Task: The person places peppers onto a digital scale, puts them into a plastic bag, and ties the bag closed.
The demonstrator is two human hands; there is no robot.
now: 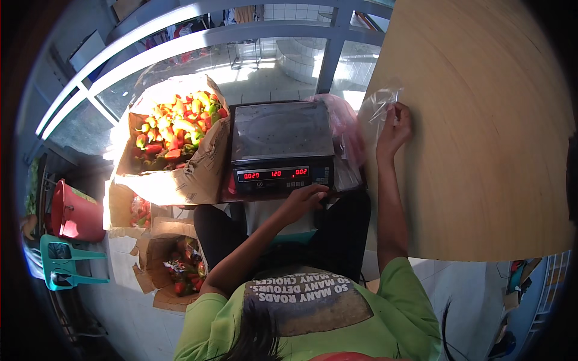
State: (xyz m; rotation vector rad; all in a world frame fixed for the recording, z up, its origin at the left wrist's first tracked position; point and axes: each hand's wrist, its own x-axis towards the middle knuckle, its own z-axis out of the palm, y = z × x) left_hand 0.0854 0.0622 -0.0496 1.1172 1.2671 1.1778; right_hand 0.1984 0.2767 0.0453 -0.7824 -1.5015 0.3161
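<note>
My right hand [395, 126] pinches a clear plastic bag [383, 100] over the left side of the wooden tabletop, and the bag looks empty. At the front right corner of a digital scale [283, 135], near its keypad, rests my left hand [303, 202]. Its fingertips are partly hidden, so I cannot tell whether they hold anything. The scale has a bare metal pan and lit red digits. To its left, a large brown paper sack [210, 171] gapes wide, full of red, orange and green peppers [178, 128]. Pink and clear plastic bags [345, 131] bunch against the scale's right side.
A plywood table [478, 144] fills the right. Lower left, an open cardboard box [158, 266] holds bagged peppers [187, 270]. Beyond it stand a red bucket [79, 214] and a teal plastic chair [61, 261]. Metal-framed glass [289, 56] runs behind the scale.
</note>
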